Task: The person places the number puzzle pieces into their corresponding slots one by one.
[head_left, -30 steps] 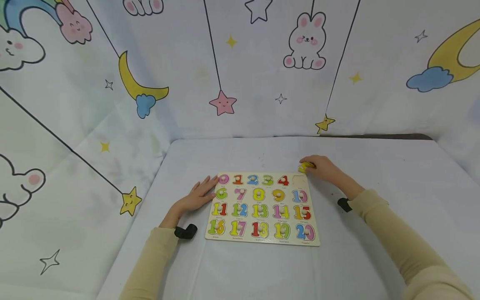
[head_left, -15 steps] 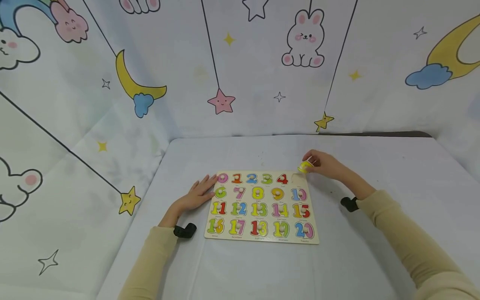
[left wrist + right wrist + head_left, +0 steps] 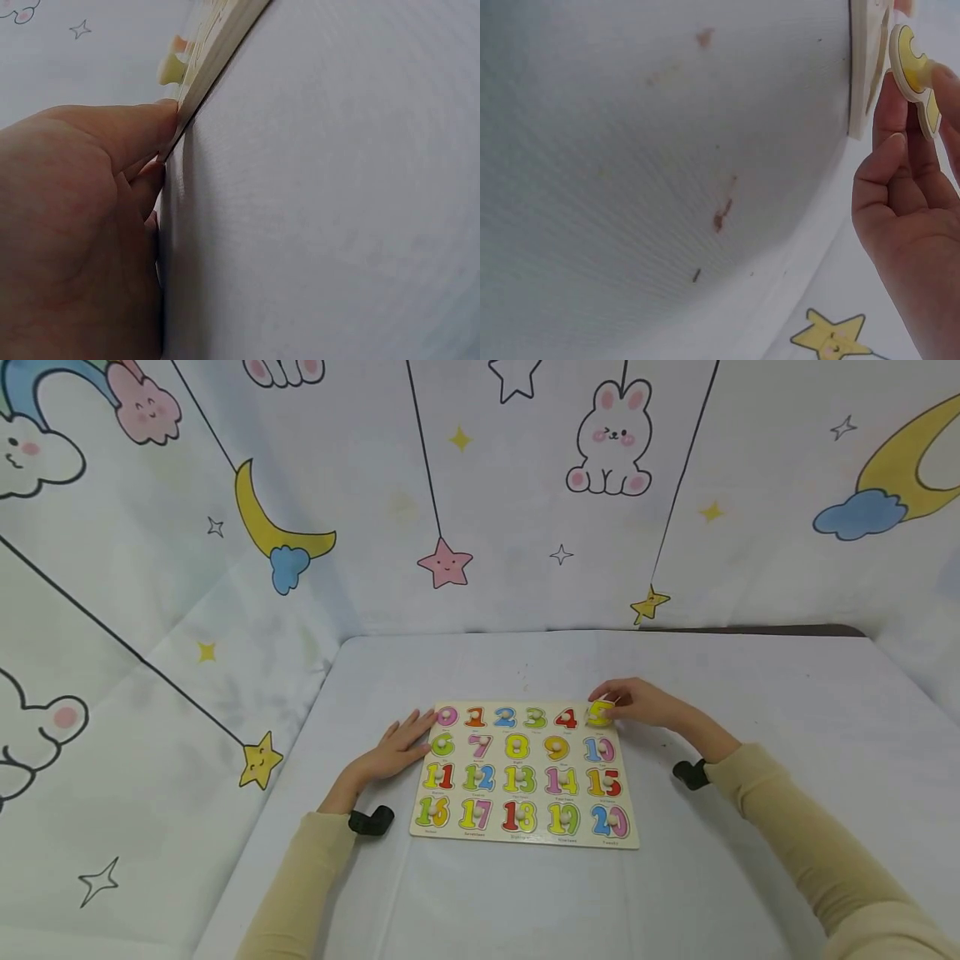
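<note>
A wooden number puzzle board [image 3: 525, 842] lies on the table, with pegged number pieces from 0 to 20 in rows. My right hand [image 3: 647, 703] pinches the yellow number 5 piece [image 3: 599, 713] over the recess at the board's top right corner. In the right wrist view the piece [image 3: 911, 64] is tilted and held apart from the board [image 3: 861, 71]. My left hand [image 3: 392, 750] lies with its fingers extended at the board's left edge. Thumb and fingers touch that edge in the left wrist view [image 3: 142, 135].
A white cloth covers the table [image 3: 517, 902], and small dark specks mark it right of the board. Behind and to the left hangs a white cloth backdrop [image 3: 510, 593] printed with stars, moons and rabbits. Each wrist carries a black strap-like device [image 3: 371, 822].
My right hand has carried the yellow 5 from beyond the board's top right corner, lifting and turning it, to above the corner recess. The left hand stays in place.
</note>
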Motion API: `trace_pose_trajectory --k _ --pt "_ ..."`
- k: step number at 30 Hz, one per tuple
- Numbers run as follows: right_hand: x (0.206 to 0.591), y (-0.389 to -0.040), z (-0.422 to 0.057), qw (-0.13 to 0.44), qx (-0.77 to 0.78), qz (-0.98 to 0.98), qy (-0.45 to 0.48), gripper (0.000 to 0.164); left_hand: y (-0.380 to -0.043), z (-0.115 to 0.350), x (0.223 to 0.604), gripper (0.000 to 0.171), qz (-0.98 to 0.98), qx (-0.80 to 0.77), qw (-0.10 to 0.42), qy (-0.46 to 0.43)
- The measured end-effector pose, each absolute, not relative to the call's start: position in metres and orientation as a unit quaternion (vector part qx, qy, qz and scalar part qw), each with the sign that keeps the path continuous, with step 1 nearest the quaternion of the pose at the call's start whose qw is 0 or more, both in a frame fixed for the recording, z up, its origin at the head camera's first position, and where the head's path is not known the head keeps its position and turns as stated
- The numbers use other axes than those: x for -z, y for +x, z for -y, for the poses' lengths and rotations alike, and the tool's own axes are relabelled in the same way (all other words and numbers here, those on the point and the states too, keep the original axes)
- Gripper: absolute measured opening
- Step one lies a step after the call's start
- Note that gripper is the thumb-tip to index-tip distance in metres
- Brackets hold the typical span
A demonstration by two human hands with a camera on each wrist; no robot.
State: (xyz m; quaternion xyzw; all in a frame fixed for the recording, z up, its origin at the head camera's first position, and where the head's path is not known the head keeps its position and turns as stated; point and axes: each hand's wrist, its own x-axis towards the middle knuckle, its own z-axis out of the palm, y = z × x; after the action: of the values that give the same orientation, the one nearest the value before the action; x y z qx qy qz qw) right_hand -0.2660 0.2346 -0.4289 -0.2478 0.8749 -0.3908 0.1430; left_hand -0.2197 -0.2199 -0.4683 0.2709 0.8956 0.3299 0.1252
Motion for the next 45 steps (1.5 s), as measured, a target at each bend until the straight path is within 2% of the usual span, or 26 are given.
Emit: trace_pose_trajectory --k 10,23,39,45 --pt "0.438 -0.266 -0.235 0.13 0.396 -0.88 -0.228 0.032 -0.22 0.219 0.469 0.06 -0.898 -0.326 0.124 0.269" --pt "0.436 -0.26 -0.233 0.141 0.406 -0.875 -0.224 0.032 -0.219 0.219 0.468 0.059 -0.9 -0.321 0.124 0.267" --pt "0.444 -0.263 -0.228 0.112 0.348 -0.904 -0.222 0.033 -0.219 0.219 0.467 0.059 -0.899 -0.326 0.124 0.265" --pt "0.44 -0.257 -0.219 0.088 0.279 -0.922 -0.255 0.034 -0.219 0.219 0.467 0.06 -0.901 -0.321 0.128 0.262"
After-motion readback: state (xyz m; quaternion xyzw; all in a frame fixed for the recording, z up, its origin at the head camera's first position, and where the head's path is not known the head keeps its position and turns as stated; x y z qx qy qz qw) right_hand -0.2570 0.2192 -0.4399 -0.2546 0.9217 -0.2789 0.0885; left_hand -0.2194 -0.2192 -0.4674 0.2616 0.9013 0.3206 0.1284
